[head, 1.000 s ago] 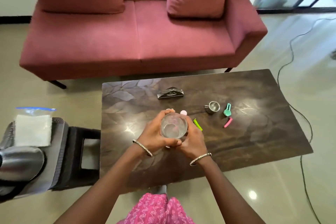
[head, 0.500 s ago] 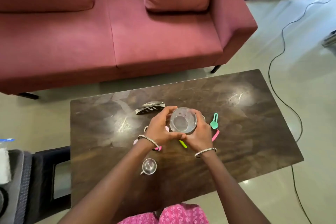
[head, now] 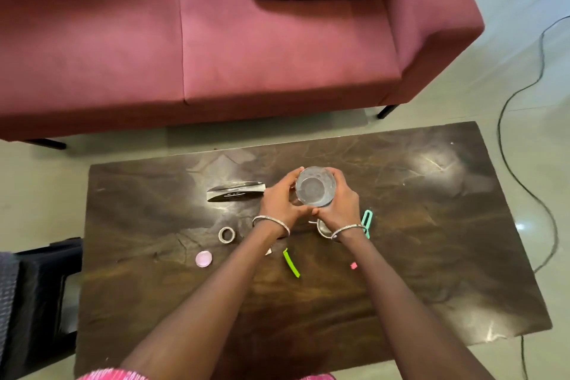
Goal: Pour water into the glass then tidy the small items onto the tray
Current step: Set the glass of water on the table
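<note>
Nearest the person, well short of the glass [head: 315, 187], lie a green clip [head: 291, 262], a pink cap [head: 204, 258] off to the glass's left and a small pink piece [head: 353, 265] to its right. Closer to the glass are a tape ring [head: 226, 234] on its near left, a small steel cup [head: 323, 229] half hidden under the right wrist, and a teal clip [head: 366, 222] on its near right.

The left hand [head: 279, 202] and right hand [head: 339, 203] each curl their fingers round the glass's sides, thumbs almost meeting on its near side. Over the last second the glass has been carried away from the person. It hung short of the dark glossy holder [head: 236, 191] and now sits level with it, just to the holder's right, with the small items left behind it. Whether it touches the table [head: 431, 256], or holds water, cannot be told.

This looks like the glass being parked clear of the clutter, with tidying likely next. No tray is in view. The sofa [head: 216, 40] stands beyond.
</note>
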Tool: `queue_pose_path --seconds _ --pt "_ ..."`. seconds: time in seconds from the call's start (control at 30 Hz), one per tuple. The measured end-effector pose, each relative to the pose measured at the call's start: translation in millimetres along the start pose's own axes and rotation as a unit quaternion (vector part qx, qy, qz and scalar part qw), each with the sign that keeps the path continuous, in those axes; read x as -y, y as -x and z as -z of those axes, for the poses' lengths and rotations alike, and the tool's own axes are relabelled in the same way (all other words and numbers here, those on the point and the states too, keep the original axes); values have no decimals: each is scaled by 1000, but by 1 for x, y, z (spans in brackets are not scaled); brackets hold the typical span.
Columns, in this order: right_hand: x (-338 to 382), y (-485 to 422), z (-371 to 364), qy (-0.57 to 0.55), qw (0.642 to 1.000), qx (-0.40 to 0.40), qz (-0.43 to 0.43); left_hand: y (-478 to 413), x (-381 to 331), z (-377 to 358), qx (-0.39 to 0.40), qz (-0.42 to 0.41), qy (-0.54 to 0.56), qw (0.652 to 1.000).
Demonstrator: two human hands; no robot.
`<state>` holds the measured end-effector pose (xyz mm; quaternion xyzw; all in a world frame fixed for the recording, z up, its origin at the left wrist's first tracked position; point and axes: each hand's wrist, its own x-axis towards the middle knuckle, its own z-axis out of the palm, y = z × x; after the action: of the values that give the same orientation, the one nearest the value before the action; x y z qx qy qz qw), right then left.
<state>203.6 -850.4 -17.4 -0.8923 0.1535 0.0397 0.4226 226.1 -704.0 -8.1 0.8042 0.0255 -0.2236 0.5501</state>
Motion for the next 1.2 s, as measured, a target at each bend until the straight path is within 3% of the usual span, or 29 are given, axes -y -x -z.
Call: queue_pose_path --seconds 0.3,0.63,0.97,1.2 --pt "-58 -62 -32 -27 998 52 -5 -59 44 -42 -54 57 -3 997" --pt "-87 -78 -47 -12 997 79 -15 -82 77 -63 -56 107 -15 993" --pt "-98 -82 -51 -19 996 89 -24 -89 85 -68 -43 106 -27 993" --pt "-101 -81 -50 28 986 140 -82 -79 82 -67 -42 140 -45 988"
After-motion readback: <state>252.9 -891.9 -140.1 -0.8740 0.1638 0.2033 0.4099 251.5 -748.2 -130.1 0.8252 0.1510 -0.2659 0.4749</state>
